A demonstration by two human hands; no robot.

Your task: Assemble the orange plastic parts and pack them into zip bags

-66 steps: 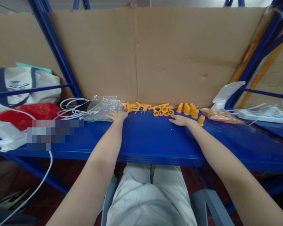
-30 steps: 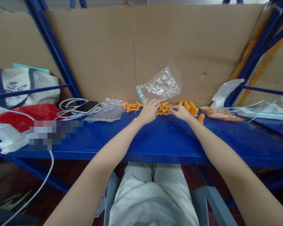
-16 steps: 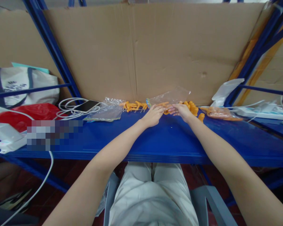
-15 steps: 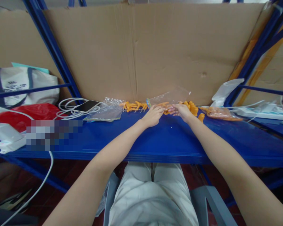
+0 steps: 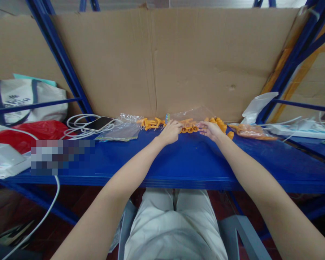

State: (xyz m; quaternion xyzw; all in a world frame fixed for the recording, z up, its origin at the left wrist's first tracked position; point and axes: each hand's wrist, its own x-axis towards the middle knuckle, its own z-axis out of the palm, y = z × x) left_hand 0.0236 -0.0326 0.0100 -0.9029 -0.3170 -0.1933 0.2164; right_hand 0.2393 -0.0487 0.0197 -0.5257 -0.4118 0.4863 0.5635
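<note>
Several orange plastic pieces with round, hollow ends [image 5: 189,129] lie side by side between my hands. My left hand [image 5: 170,132] rests at the left end of this row, its fingers stretched forward and touching or close to it. On the right side, my right hand [image 5: 209,130] has its fingers extended and apart, the tips by the row's end. A clear plastic bag [image 5: 192,114] lies behind and partly over the pieces. More orange pieces with small metal chains [image 5: 153,124] lie left of my left hand. Another orange heap [image 5: 220,124] is beyond my right hand.
On the blue shelf [image 5: 189,162] lie a flat clear bag [image 5: 121,130], a phone [image 5: 99,124] on coiled white cable, and a bagged orange bundle [image 5: 253,131]. A power strip [image 5: 300,131] sits far right. Cardboard [image 5: 195,61] walls the back; blue posts stand at both sides.
My hands have moved apart, the left one leftward and the right one slightly rightward. The round ends of the orange row now show between them.
</note>
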